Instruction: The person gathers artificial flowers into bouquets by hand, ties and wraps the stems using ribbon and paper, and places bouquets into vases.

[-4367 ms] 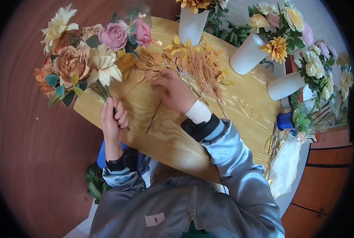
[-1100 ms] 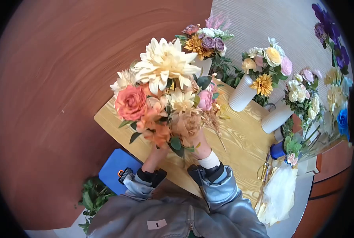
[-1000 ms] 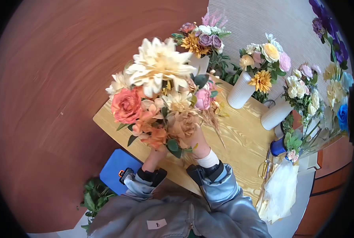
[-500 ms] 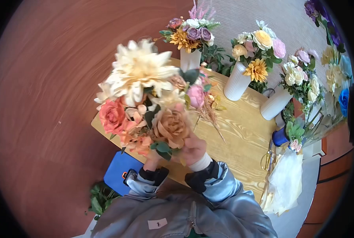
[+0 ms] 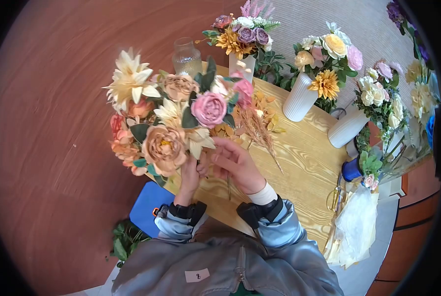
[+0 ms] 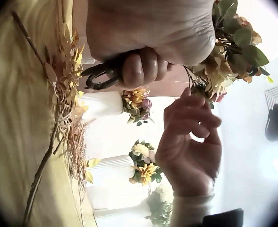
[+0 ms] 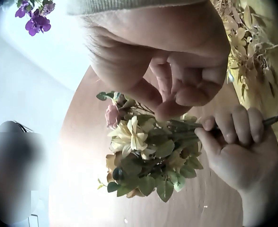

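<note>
In the head view a bouquet of artificial flowers (image 5: 165, 148), with peach, cream, coral and pink blooms, is held up over the table's left side. My left hand (image 5: 190, 173) grips its bundled stems, whose cut ends (image 6: 101, 75) stick out below the fist in the left wrist view. Close beside the blooms is my right hand (image 5: 235, 165), its fingers loosely bent and nothing visible in them. The right wrist view shows the right thumb and fingertips (image 7: 174, 111) just by the bouquet's stems. Dried yellow and brown sprigs (image 5: 260, 133) lie on the table beyond the hands.
White ribbed vases (image 5: 299, 101) of flowers line the wooden table's (image 5: 304, 172) far side. A clear glass vase (image 5: 187, 58) stands behind the bouquet. At the right are a blue ribbon spool (image 5: 351, 170), gold-handled scissors (image 5: 334, 197) and pale wrapping sheets (image 5: 356, 227). A blue stool (image 5: 151, 209) stands left.
The left hand, picking up no new hold, has tilted and turned the bouquet leftward, so pink blooms now face up. The right hand has come out from under the flowers to their right side.
</note>
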